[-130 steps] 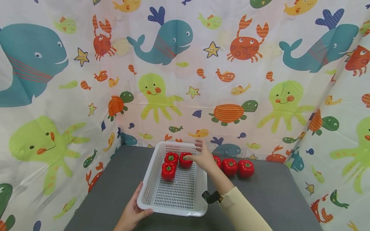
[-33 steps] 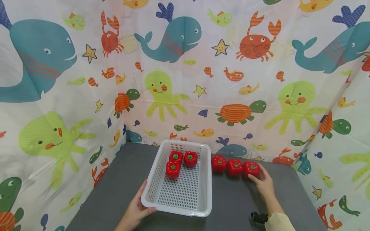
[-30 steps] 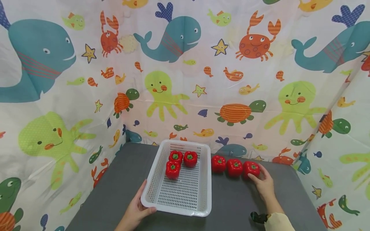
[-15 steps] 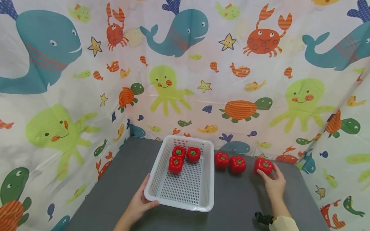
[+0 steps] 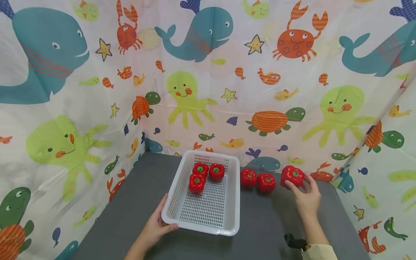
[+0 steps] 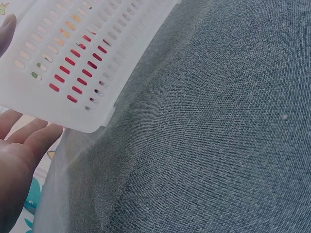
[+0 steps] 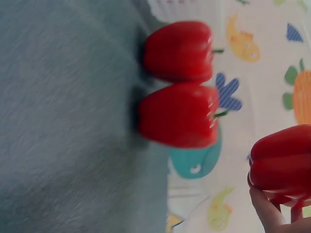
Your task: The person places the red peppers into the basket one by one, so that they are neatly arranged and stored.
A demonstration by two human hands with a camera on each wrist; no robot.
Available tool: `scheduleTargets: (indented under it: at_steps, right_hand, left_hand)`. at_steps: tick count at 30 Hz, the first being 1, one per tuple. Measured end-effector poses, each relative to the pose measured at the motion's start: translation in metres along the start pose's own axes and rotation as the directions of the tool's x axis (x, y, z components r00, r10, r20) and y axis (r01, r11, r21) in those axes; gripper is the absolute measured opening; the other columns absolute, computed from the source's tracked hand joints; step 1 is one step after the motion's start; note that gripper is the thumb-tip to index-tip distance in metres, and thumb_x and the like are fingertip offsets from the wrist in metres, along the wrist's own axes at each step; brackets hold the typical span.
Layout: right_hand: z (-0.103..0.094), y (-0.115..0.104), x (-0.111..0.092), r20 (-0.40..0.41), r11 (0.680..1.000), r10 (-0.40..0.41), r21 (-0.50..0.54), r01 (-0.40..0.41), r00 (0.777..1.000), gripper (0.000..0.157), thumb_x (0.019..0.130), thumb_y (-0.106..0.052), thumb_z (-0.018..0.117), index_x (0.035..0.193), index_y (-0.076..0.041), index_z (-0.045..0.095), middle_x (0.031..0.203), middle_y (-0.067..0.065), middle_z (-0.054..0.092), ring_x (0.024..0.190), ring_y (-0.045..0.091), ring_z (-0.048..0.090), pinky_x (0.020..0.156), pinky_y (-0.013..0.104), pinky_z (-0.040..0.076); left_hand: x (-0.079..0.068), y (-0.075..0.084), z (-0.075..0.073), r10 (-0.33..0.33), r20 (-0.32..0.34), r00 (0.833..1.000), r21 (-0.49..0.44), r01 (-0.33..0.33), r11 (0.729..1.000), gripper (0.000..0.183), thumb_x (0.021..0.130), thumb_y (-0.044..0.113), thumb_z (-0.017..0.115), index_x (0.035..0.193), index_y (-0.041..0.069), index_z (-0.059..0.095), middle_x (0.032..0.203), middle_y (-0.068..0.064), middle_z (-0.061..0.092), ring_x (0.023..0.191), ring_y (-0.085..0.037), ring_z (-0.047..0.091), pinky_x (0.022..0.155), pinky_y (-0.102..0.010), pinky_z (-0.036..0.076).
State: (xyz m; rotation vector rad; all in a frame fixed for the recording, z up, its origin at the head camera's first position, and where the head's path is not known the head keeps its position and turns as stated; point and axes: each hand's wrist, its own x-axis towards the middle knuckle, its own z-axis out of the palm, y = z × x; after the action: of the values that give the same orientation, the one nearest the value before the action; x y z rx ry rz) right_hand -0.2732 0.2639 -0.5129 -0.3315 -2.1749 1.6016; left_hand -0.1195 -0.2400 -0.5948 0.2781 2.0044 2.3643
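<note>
My right hand grips a red bell pepper, held up off the table at the right. In the right wrist view that bell pepper sits between thumb and fingers, away from two others. My left hand holds the near left corner of a white plastic basket, thumb at the front rim and fingers along the left side. Three red bell peppers stand in the far left part of the basket. To its right, two more bell peppers stand side by side on the table.
The dark grey table carries the basket and the loose peppers. A white curtain printed with sea animals closes off the back and both sides. A dark strap sits on the right wrist.
The right hand has gone from over the basket to the rightmost pepper, gripped it, drawn it away from the other two and lifted it. The left hand stays at the basket's corner.
</note>
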Motion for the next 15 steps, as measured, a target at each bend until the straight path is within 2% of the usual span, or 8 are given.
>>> scheduleTargets:
  at_steps: [4, 8, 12, 15]
  right_hand:
    - [0.005, -0.015, -0.007, 0.017, 1.0, -0.031, -0.004, 0.031, 0.999, 0.075, 0.083, -0.042, 0.081, 0.148, -0.028, 0.047, 0.151, -0.001, 0.048, 0.136, 0.031, 0.052, 0.089, 0.023, 0.055]
    - [0.014, -0.028, -0.014, 0.044, 0.996, -0.085, -0.008, 0.085, 0.995, 0.076, 0.083, -0.042, 0.082, 0.147, -0.023, 0.045, 0.147, 0.001, 0.05, 0.132, 0.029, 0.053, 0.078, 0.01, 0.054]
    - [0.026, -0.038, -0.02, 0.108, 0.992, -0.128, 0.011, 0.128, 0.986, 0.077, 0.083, -0.04, 0.083, 0.147, -0.021, 0.044, 0.146, 0.001, 0.052, 0.133, 0.027, 0.052, 0.081, 0.011, 0.053]
    - [0.035, -0.044, -0.025, 0.171, 0.99, -0.141, 0.025, 0.139, 0.975, 0.078, 0.084, -0.039, 0.083, 0.149, -0.023, 0.043, 0.148, 0.0, 0.051, 0.135, 0.027, 0.051, 0.088, 0.019, 0.056]
  left_hand:
    - [-0.002, 0.001, 0.001, -0.007, 0.001, 1.0, 0.015, 0.007, 1.0, 0.115, 0.082, -0.006, 0.078, 0.164, 0.025, 0.003, 0.167, -0.02, 0.014, 0.138, -0.054, 0.038, 0.097, -0.038, 0.055]
    - [-0.003, 0.002, 0.001, -0.003, 0.004, 1.0, 0.035, 0.003, 0.999, 0.113, 0.084, -0.004, 0.077, 0.164, 0.024, 0.002, 0.166, -0.021, 0.015, 0.137, -0.052, 0.041, 0.097, -0.038, 0.055]
    - [-0.002, 0.002, 0.001, -0.011, 0.0, 1.0, 0.035, 0.011, 0.999, 0.112, 0.084, -0.003, 0.078, 0.164, 0.026, 0.003, 0.167, -0.021, 0.015, 0.137, -0.053, 0.04, 0.096, -0.038, 0.055]
    - [-0.002, 0.002, 0.001, -0.018, -0.005, 1.0, 0.035, 0.019, 0.999, 0.113, 0.084, -0.002, 0.078, 0.164, 0.027, 0.004, 0.167, -0.02, 0.015, 0.137, -0.055, 0.039, 0.096, -0.038, 0.055]
